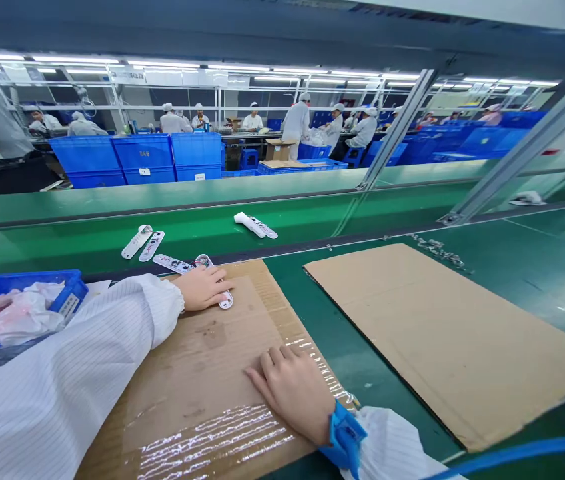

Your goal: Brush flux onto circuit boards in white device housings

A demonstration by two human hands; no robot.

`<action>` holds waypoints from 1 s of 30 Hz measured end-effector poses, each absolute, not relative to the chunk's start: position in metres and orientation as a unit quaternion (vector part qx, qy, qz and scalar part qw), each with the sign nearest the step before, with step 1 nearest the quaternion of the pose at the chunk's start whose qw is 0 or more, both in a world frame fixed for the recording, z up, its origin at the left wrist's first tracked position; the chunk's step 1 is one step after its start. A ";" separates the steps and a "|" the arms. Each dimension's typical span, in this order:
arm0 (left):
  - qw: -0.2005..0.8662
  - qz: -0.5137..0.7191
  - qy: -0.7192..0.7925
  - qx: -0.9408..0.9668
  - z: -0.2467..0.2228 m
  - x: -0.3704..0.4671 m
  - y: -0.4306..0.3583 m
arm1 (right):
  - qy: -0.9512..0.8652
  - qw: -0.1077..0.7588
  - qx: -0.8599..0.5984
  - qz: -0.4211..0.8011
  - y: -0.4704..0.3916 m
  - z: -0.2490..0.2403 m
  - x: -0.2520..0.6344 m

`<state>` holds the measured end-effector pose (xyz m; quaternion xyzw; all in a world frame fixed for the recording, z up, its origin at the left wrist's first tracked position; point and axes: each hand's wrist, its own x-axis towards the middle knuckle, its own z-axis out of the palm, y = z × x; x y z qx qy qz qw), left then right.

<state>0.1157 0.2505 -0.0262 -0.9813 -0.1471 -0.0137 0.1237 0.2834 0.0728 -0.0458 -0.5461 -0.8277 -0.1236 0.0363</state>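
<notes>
My left hand (205, 288) is laid over a white elongated plastic casing (226, 299) at the far edge of the cardboard, its fingers closed around it. Both ends of the casing show past the hand, and wires are visible at its upper end. Just left of it lies a white half with dark inner parts (172, 264). My right hand (295, 390), a blue wrist strap (346, 437) at its wrist, rests on the taped cardboard sheet (202, 360). Its fingers are loosely bent, the thumb stands apart, and nothing shows in it.
On the green belt are a pair of white casing halves (143, 243) and another white piece (256, 225). A blue bin (70, 293) with bags stands left. A second cardboard sheet (452, 333) lies right, near small metal parts (437, 251). A blue cord (527, 448) crosses bottom right.
</notes>
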 end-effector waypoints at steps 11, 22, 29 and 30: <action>0.128 -0.018 -0.163 -0.978 -0.030 0.115 0.250 | -0.954 -0.050 -0.273 -0.111 0.093 -0.029 0.324; 0.128 -0.012 -0.164 -0.978 -0.029 0.118 0.251 | -0.917 0.012 -0.365 0.159 0.105 0.000 0.354; 0.121 -0.020 -0.162 -0.979 -0.032 0.120 0.253 | -0.929 -0.058 -0.353 0.092 0.106 -0.011 0.346; 0.120 -0.022 -0.161 -0.979 -0.032 0.121 0.253 | -0.929 -0.068 -0.354 0.084 0.108 -0.011 0.346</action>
